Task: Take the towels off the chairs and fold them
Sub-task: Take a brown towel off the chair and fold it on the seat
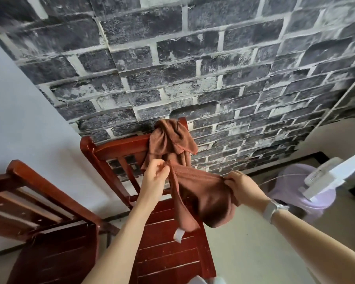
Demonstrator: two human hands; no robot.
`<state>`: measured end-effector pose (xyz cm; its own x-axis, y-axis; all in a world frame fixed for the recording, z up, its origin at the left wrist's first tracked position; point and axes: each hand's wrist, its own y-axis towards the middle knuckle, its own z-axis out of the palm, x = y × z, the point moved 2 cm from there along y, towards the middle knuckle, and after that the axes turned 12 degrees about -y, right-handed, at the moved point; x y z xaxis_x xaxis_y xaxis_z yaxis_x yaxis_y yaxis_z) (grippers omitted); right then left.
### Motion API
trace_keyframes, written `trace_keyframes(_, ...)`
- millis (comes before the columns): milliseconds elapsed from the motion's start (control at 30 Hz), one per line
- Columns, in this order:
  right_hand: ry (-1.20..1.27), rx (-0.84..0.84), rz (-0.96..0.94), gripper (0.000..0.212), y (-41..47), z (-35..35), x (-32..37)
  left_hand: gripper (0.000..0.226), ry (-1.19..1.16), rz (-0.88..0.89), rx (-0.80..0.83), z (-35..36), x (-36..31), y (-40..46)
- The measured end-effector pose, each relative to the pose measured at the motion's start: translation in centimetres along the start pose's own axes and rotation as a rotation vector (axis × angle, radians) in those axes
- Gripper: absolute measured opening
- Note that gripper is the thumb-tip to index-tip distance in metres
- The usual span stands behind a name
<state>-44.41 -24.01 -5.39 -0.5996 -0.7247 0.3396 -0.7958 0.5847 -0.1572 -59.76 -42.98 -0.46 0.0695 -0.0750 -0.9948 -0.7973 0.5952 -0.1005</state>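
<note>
A brown towel point(201, 193) hangs stretched between my two hands above the seat of a red wooden chair point(166, 253). My left hand point(155, 174) pinches its upper left corner. Over at the right end, my right hand point(241, 184) grips the bunched cloth. A white label dangles from the towel's lower edge. A second brown towel point(170, 140) is draped in a bunch over the chair's top rail, against the brick wall.
Another red wooden chair point(41, 212) stands at the left, close beside the first. A lilac bin point(297, 191) and a white appliance point(334, 177) sit on the floor at the right. The dark brick-pattern wall point(193, 68) is right behind the chairs.
</note>
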Motion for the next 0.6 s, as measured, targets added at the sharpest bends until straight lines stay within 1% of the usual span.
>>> trace_keyframes(67,0.02,-0.065,0.061,0.019,0.0,0.0,-0.9,0.009,-0.047,-0.078,-0.109,-0.7,0.8,0.4)
trace_keyframes(167,0.23,-0.112,0.259,0.022,-0.1,0.3,-2.8,0.009,-0.07,-0.139,-0.265,-2.3,0.9,0.9)
trace_keyframes(233,0.325,-0.119,0.337,0.025,-0.1,0.6,-3.9,0.011,-0.155,-0.158,-0.304,-3.2,0.4,1.1)
trace_keyframes(267,0.311,-0.099,0.342,0.03,-0.1,0.8,-4.3,0.013,-0.209,-0.166,-0.303,-3.3,0.3,1.2)
trace_keyframes(300,0.254,-0.066,0.332,0.038,-0.1,1.3,-4.5,0.015,-0.245,-0.172,-0.284,-3.3,0.1,1.1)
trace_keyframes(367,0.142,0.001,0.268,0.054,-0.5,2.1,-3.8,0.017,-0.298,-0.189,-0.19,-2.3,-0.4,0.7)
trace_keyframes(400,0.153,0.035,0.197,0.055,-0.7,2.5,-2.9,0.018,-0.335,-0.191,-0.124,-1.6,-0.7,0.4)
trace_keyframes(500,0.285,0.217,-0.041,0.046,-1.8,4.0,1.3,0.016,-0.392,-0.193,0.033,0.6,-2.0,-0.4)
trace_keyframes(567,0.346,0.294,-0.121,0.045,-1.9,5.0,4.0,0.017,-0.463,-0.198,0.072,1.4,-2.7,-0.6)
trace_keyframes(600,0.39,0.299,-0.141,0.047,-1.7,5.3,5.2,0.019,-0.51,-0.198,0.076,1.5,-3.1,-0.6)
